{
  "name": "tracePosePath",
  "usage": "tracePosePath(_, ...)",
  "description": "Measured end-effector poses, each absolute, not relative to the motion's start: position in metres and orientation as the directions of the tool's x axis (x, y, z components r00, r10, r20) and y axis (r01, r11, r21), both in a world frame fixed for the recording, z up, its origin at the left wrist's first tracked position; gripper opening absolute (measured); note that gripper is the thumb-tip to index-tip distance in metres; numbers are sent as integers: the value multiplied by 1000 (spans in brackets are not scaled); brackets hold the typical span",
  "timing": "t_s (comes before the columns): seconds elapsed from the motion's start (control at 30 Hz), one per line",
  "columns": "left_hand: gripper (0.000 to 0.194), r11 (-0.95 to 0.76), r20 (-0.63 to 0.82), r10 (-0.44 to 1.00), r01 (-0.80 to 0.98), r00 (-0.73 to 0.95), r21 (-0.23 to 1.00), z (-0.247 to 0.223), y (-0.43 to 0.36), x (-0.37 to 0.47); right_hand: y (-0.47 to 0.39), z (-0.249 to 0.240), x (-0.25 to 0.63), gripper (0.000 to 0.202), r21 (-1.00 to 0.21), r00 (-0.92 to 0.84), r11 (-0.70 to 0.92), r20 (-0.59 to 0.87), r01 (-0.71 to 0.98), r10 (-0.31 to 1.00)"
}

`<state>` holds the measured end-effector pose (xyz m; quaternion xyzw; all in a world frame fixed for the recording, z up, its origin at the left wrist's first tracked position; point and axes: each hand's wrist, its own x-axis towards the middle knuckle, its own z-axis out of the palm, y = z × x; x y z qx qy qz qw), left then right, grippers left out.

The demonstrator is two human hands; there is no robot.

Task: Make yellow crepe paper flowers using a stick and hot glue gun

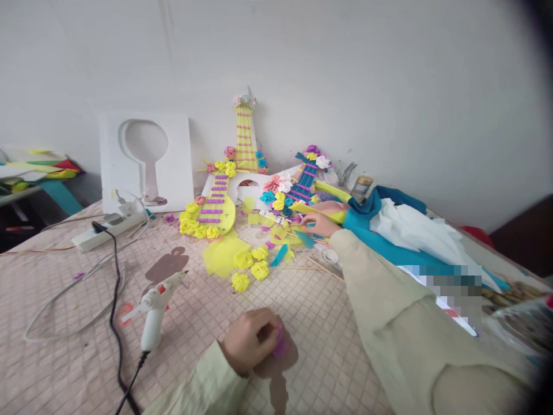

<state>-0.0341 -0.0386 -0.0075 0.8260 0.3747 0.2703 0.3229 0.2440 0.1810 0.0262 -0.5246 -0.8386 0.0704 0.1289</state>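
Note:
My left hand (252,339) is closed low over the tiled tabletop, pinching a small purple paper piece (280,341) between thumb and fingers. Further back, my right hand (318,223) reaches among paper scraps and thin sticks beside the blue flower-trimmed instrument shape (302,181); whether its fingers grip anything is too small to tell. Several yellow paper flowers (260,270) lie between the hands and a yellow instrument shape (216,204) with purple strips. A white glue gun (154,314) stands left of my left hand.
A power strip (108,227) and looping cables occupy the left side. A white board with a cutout (181,167) leans on the wall. Rolls of teal paper (401,248), white tissue (419,227) and a lidded jar (361,188) are at the right, near my right sleeve.

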Motion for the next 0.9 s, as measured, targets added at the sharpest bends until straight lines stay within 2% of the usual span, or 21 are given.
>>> tracePosePath(0.13,10,-518,200,785,446,586,730,-7,-38,-34,173,17,254,28,-196,-388,394,71,898,919)
tracePosePath(0.27,10,-521,209,788,445,579,728,-6,-39,-34,174,13,258,28,-186,-307,318,83,930,948)
tracePosePath(0.4,9,-514,200,792,452,577,729,-5,-39,-34,182,17,269,27,-231,-191,217,130,948,973)
tracePosePath(0.53,10,-514,197,791,455,579,727,-6,-38,-34,188,19,280,30,-330,-108,157,161,931,981)
tracePosePath(0.73,11,-524,200,780,445,593,727,-8,-37,-35,188,23,282,31,-464,-212,245,123,851,970)
tracePosePath(0.9,12,-527,206,780,444,590,725,-7,-37,-34,181,19,283,30,-463,-260,271,89,844,962)
